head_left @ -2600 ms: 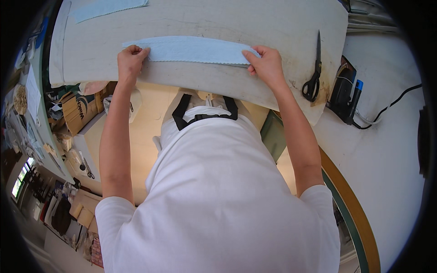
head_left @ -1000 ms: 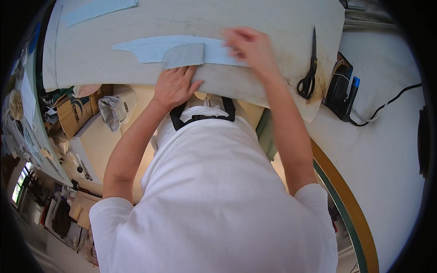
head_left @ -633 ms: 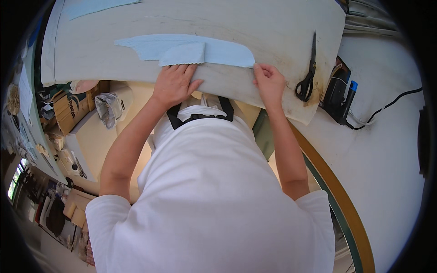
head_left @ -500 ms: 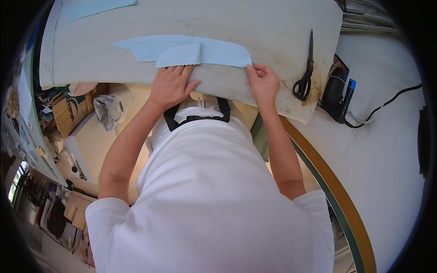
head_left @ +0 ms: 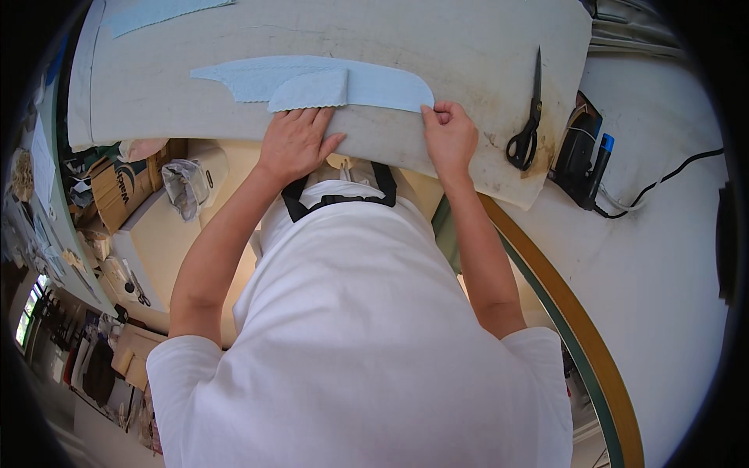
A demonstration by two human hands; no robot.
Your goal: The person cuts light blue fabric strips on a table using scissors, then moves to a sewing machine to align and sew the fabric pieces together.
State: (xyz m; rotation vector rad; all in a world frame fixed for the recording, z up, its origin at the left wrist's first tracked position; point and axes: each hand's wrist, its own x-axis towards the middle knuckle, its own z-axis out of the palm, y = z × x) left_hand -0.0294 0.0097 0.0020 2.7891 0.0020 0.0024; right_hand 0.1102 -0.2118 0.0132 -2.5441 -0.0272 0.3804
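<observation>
A light-blue fabric strip (head_left: 386, 87) with a pinked edge lies lengthwise on the cloth-covered work table (head_left: 468, 47), close to its near edge, with a folded flap (head_left: 310, 90) turned over on its left half. The left hand (head_left: 296, 144) rests palm down at the near edge of that flap, fingers straight and close together, thumb spread to the right; the fingertips go out of sight at the flap's edge, so whether they grip it cannot be told. The right hand (head_left: 451, 139) has thumb and forefinger closed on the strip's near right corner, the other fingers curled in. Farther left lies another light-blue fabric piece (head_left: 168, 15). To the right are black-handled scissors (head_left: 529, 129), blades pointing far, and beyond them a black clothes iron (head_left: 576, 152).
</observation>
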